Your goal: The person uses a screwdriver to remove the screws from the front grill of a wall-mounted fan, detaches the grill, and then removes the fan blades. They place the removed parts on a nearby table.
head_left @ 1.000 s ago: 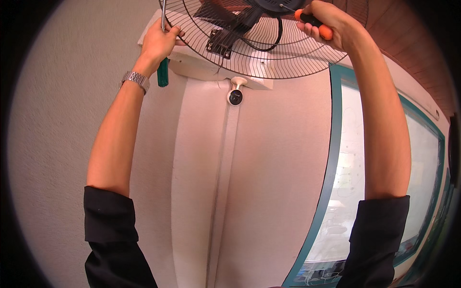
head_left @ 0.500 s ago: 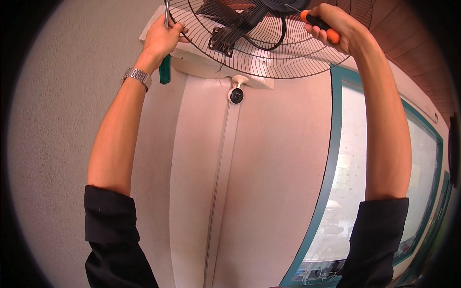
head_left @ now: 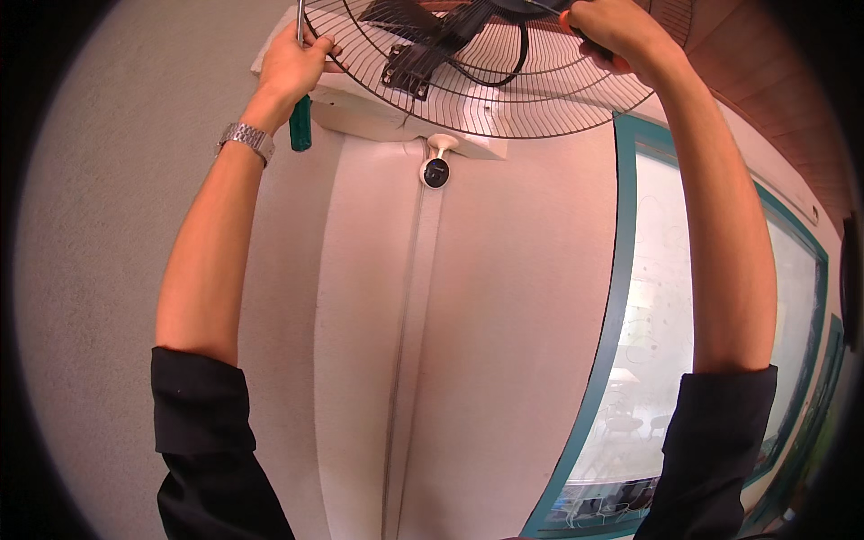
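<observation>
Overhead is a wall fan with a round black wire guard (head_left: pixel 540 115) and a dark motor housing (head_left: pixel 520 7), partly cut off by the top edge. My left hand (head_left: pixel 295 67) is closed around a green-handled screwdriver (head_left: pixel 301 126), its metal shaft upward, with the fingers at the left rim of the guard. My right hand (head_left: pixel 621 34) grips an orange-and-black screwdriver (head_left: pixel 567 22). Its shaft runs left to the motor housing; the tip is cut off by the top edge. Behind the wires a black mounting bracket (head_left: pixel 407 72) is fixed to a white beam.
A white beam (head_left: pixel 369 121) crosses the wall behind the fan. Below it hangs a small round white-and-black camera (head_left: pixel 436 173), above a vertical cable duct (head_left: pixel 416 297). To the right stands a teal-framed window (head_left: pixel 621 234). A brown panelled ceiling (head_left: pixel 756 99) slopes at upper right.
The whole scene has shifted slightly up and left in view. My right hand has turned around the orange-and-black screwdriver, hiding more of its handle. My left hand keeps its hold.
</observation>
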